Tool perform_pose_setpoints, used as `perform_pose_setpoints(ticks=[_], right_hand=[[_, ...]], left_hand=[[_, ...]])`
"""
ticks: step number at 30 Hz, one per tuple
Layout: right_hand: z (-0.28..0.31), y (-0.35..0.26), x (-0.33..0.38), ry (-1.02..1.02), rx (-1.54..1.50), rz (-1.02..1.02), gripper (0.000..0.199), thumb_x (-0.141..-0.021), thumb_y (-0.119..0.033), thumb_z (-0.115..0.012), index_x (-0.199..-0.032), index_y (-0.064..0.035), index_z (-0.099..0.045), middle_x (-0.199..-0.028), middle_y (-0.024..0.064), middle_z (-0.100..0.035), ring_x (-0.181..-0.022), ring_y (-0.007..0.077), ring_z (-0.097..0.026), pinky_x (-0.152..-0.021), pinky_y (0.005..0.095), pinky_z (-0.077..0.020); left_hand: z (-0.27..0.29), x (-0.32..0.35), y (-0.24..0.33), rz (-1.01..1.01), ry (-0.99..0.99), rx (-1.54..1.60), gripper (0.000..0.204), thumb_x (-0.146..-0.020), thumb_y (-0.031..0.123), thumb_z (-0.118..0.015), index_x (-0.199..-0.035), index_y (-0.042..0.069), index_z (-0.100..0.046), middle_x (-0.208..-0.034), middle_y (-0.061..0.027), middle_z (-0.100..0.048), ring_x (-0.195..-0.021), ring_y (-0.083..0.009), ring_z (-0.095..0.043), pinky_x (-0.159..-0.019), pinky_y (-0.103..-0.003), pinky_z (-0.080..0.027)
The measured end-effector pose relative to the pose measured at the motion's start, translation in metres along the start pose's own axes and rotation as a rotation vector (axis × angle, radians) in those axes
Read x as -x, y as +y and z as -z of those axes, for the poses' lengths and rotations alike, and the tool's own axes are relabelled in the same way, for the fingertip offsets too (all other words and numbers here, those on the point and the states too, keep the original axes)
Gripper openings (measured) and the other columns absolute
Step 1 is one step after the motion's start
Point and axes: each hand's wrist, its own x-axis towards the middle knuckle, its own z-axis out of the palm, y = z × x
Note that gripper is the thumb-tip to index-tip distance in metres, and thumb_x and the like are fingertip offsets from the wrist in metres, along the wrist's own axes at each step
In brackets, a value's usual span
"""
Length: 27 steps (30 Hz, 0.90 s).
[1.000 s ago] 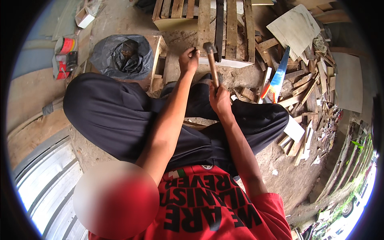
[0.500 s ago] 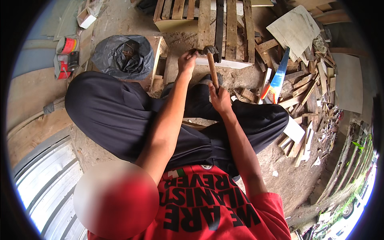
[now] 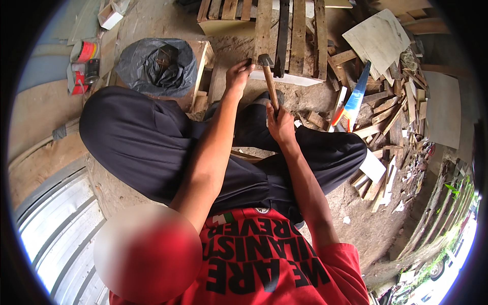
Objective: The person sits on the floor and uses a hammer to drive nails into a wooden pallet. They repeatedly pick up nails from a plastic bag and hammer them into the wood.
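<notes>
My right hand (image 3: pixel 281 125) is closed around the wooden handle of a hammer (image 3: pixel 270 84). The dark hammer head lies over the near left end of a slatted wooden pallet (image 3: pixel 297 46); whether it touches the wood I cannot tell. Beside that same corner, my left hand (image 3: pixel 238 77) has its fingers pinched together. Something small and dark shows at its fingertips, too unclear to name. The pallet has rough brown slats, one of them almost black, and a pale strip along its near edge.
A black plastic bag (image 3: pixel 156 66) with thin rusty-looking pieces inside rests on a wooden box at left. Right of my knee, a blue-bladed handsaw (image 3: pixel 356 99) leans among scrap wood (image 3: pixel 391 109). A square board (image 3: pixel 377 39) tops the pile. Red cans (image 3: pixel 79 84) stand far left.
The hammer head has shifted slightly, and its angle has turned a little. My left hand stays at the pallet corner. The whole view has moved a touch.
</notes>
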Motion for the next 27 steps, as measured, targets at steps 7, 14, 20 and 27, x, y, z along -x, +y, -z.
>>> perform_pose_setpoints(ticks=[7, 14, 20, 27], right_hand=[[0.001, -0.007, 0.005, 0.031, -0.01, 0.08, 0.041, -0.097, -0.031, -0.063, -0.077, 0.0017, -0.048, -0.058, 0.0297, -0.054, -0.059, 0.0505, -0.059, -0.045, 0.0506, -0.0411], [0.0, 0.003, 0.0, 0.055, 0.021, 0.088, 0.037, -0.096, -0.027, -0.063, -0.079, 0.0026, -0.049, -0.059, 0.0302, -0.055, -0.058, 0.0503, -0.059, -0.045, 0.0519, -0.042], [0.003, -0.002, 0.002, 0.016, -0.027, 0.037, 0.036, -0.097, -0.027, -0.062, -0.08, 0.0029, -0.05, -0.06, 0.0309, -0.056, -0.058, 0.05, -0.059, -0.045, 0.052, -0.0426], [0.009, -0.012, 0.002, 0.044, -0.039, 0.07, 0.036, -0.097, -0.026, -0.062, -0.081, 0.0037, -0.05, -0.06, 0.0315, -0.056, -0.061, 0.0511, -0.06, -0.046, 0.0523, -0.043]], left_hand=[[-0.001, 0.0, 0.006, 0.014, 0.01, -0.043, 0.04, -0.084, 0.024, -0.078, -0.12, 0.009, -0.069, -0.109, -0.0023, -0.07, -0.099, -0.0131, -0.063, -0.083, -0.03, -0.05], [0.001, -0.002, 0.003, 0.023, 0.013, -0.031, 0.039, -0.086, 0.023, -0.077, -0.121, 0.009, -0.069, -0.109, -0.0022, -0.071, -0.099, -0.0121, -0.063, -0.082, -0.029, -0.049], [0.001, -0.007, 0.004, 0.011, 0.002, -0.071, 0.04, -0.086, 0.022, -0.077, -0.122, 0.007, -0.068, -0.11, -0.0033, -0.071, -0.099, -0.0128, -0.063, -0.081, -0.029, -0.049], [0.004, -0.007, -0.001, 0.025, -0.003, 0.008, 0.041, -0.083, 0.02, -0.08, -0.12, 0.008, -0.069, -0.111, -0.0035, -0.071, -0.101, -0.0134, -0.063, -0.085, -0.031, -0.05]])
